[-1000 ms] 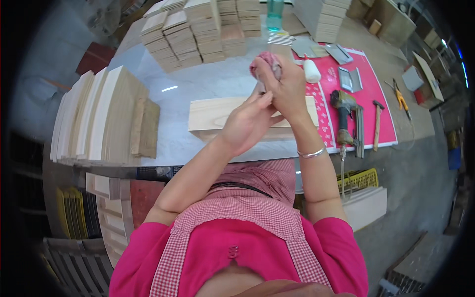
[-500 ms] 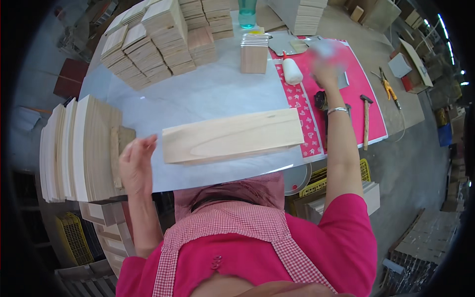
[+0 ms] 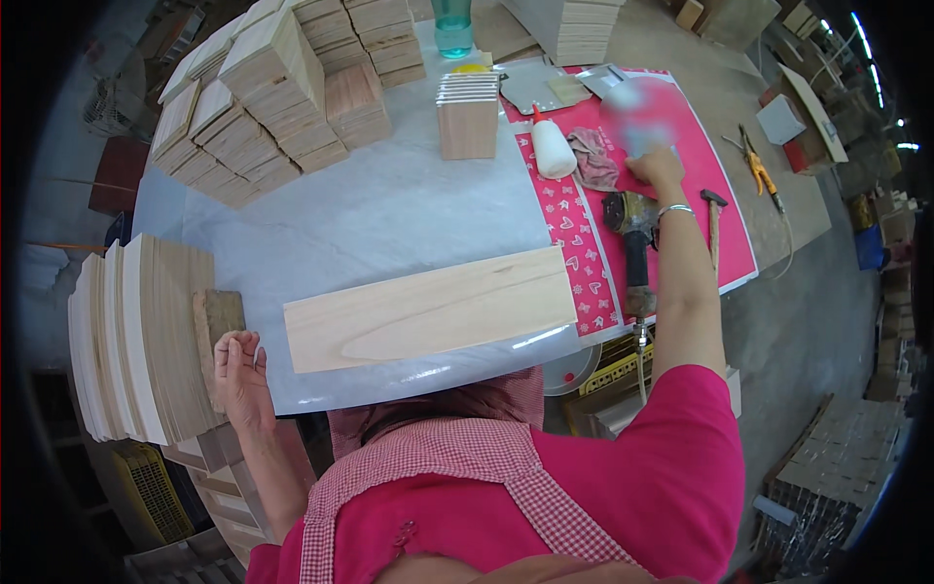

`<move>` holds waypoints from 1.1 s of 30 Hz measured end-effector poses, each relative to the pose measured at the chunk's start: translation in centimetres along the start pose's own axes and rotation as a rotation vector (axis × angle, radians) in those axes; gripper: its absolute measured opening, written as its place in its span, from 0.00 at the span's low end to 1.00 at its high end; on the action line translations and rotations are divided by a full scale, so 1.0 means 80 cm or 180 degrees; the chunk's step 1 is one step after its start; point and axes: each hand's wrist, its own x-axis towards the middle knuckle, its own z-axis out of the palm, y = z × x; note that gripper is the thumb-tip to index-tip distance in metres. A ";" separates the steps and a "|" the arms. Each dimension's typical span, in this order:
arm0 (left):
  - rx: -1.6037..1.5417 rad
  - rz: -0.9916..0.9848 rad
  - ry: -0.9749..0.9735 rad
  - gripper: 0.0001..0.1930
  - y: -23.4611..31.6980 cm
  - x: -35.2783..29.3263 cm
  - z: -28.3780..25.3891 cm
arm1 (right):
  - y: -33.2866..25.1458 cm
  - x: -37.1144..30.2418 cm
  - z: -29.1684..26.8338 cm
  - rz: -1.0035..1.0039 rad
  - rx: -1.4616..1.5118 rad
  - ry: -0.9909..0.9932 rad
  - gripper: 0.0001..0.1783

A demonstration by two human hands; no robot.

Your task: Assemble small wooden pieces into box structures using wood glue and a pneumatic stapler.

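Observation:
A long pale wooden board [image 3: 428, 307] lies flat on the grey table [image 3: 379, 214], near its front edge. My left hand [image 3: 240, 375] rests at the table's front left corner with its fingers loosely curled, holding nothing, beside a small dark wood block [image 3: 216, 316] and a row of upright boards [image 3: 136, 341]. My right hand [image 3: 654, 167] reaches far right over the pink mat [image 3: 681, 156] and holds a blurred pale object [image 3: 637, 112]. A crumpled pink rag [image 3: 593, 161] and a white glue bottle [image 3: 552, 151] lie just left of that hand.
A nail gun [image 3: 632, 243] and a hammer [image 3: 713, 219] lie on the pink mat. Stacks of wooden boards [image 3: 282, 88] fill the table's back left. A small block stack [image 3: 467, 117] and a teal bottle [image 3: 452, 24] stand at the back. Pliers [image 3: 754, 161] lie right.
Both hands left the board, where they had held the rag. My right hand swung out to the pink mat and my left hand dropped to the table's front left corner.

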 end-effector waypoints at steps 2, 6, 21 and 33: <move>0.0103 -0.0024 0.0029 0.13 -0.008 -0.001 -0.006 | 0.014 0.008 -0.004 -0.0031 -0.0049 -0.0023 0.39; 0.0267 -0.0230 0.0022 0.19 -0.026 -0.013 -0.003 | 0.050 0.028 0.017 -0.0103 0.0007 0.0118 0.36; 0.0629 -0.0380 -0.1102 0.26 -0.102 -0.053 0.017 | 0.012 -0.349 0.088 -0.1526 0.3297 -0.0077 0.30; 0.1152 0.0464 -0.0872 0.23 -0.047 -0.037 0.002 | -0.039 -0.328 0.046 -0.1713 0.3667 -0.0554 0.36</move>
